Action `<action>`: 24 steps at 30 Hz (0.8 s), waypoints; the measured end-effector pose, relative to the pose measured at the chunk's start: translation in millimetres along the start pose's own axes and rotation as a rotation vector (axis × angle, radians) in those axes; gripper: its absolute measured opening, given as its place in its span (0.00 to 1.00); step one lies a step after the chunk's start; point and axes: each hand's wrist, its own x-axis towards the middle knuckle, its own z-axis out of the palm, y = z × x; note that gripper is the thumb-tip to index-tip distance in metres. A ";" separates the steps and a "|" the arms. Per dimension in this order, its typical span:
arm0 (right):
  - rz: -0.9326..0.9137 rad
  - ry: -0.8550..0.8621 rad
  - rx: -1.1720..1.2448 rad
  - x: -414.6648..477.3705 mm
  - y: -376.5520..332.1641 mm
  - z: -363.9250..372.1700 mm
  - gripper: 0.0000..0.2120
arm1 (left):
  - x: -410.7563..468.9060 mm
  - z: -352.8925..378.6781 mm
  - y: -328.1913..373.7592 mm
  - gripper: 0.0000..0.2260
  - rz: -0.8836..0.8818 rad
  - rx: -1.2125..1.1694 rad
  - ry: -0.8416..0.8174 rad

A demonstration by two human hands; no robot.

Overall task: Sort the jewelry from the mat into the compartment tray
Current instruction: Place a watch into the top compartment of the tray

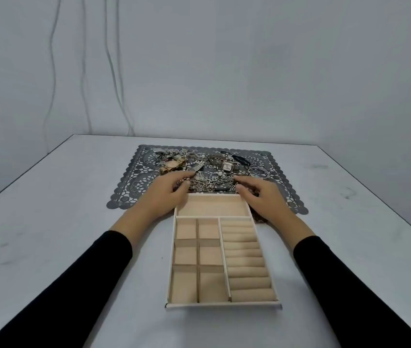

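I see a white table (49, 209) with faint dark scuffs. Behind the table, a plain grey wall (249, 71) carries thin pale cables (52, 59) hanging down.

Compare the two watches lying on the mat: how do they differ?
The gold watch has a round face and sits on the left side of the mat; the silver watch has a square face and sits right of centre. The gold watch looks larger. Both lie face-up among the jewelry, beyond both hands and untouched.
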 end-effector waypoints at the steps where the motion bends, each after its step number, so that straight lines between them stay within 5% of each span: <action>1: -0.001 0.027 0.000 4.0 1.0 0.6 0.14 | 3.3 -0.8 -1.1 0.15 0.011 0.017 0.041; 10: 0.025 0.048 -0.086 47.5 17.1 9.1 0.15 | 46.4 -9.6 -40.0 0.15 -0.017 0.149 0.135; 24: 0.009 0.001 -0.092 95.6 39.8 15.8 0.11 | 93.5 -31.2 -70.2 0.11 -0.151 0.127 -0.096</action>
